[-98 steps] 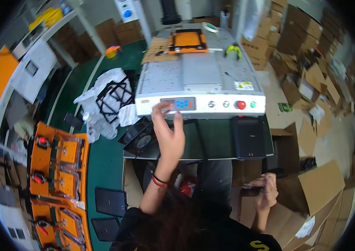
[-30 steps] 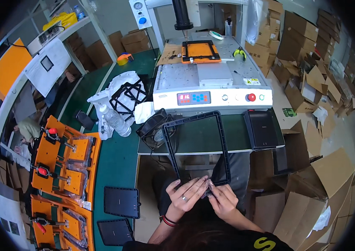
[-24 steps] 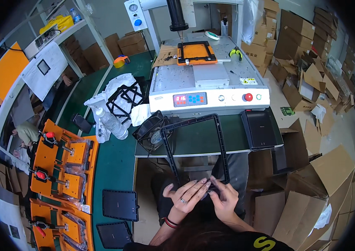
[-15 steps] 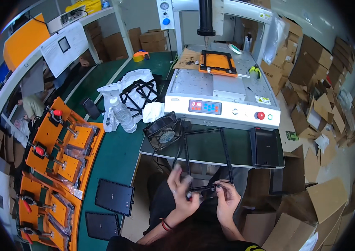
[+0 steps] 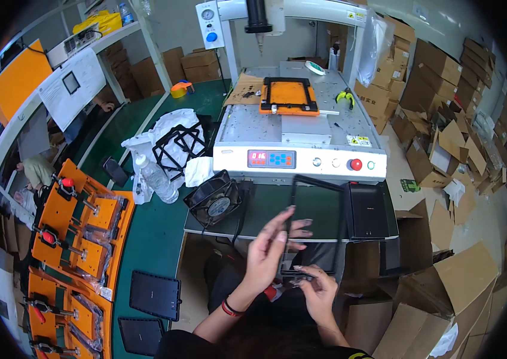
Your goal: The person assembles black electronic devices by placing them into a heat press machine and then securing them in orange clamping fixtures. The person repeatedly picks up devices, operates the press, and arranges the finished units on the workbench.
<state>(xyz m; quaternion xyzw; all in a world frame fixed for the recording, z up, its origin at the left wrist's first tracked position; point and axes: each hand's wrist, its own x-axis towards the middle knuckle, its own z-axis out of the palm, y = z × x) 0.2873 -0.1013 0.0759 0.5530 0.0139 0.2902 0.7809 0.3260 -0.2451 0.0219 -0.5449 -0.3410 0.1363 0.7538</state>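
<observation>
A thin black rectangular frame (image 5: 341, 224) is held up in front of the machine, over my lap. My right hand (image 5: 318, 293) pinches its near edge between thumb and fingers. Beside the frame's left side is my left hand (image 5: 265, 254), fingers spread; whether they touch that side is hard to tell. A black cooling fan (image 5: 211, 203) stands to the left of the frame. To its right, a flat black panel (image 5: 368, 212) lies on the bench edge.
The white press machine (image 5: 301, 161) holds an orange fixture with a black frame (image 5: 289, 96). More black frames (image 5: 176, 152) lie on white cloth near a plastic bottle (image 5: 156, 179). Orange clamp jigs (image 5: 77, 221) and two black panels (image 5: 155, 293) are at left; cardboard boxes (image 5: 451, 287) at right.
The black frame has turned and shifted right. My left hand has moved up along its left side with fingers spreading; my right hand still pinches the near edge. The whole view has shifted slightly.
</observation>
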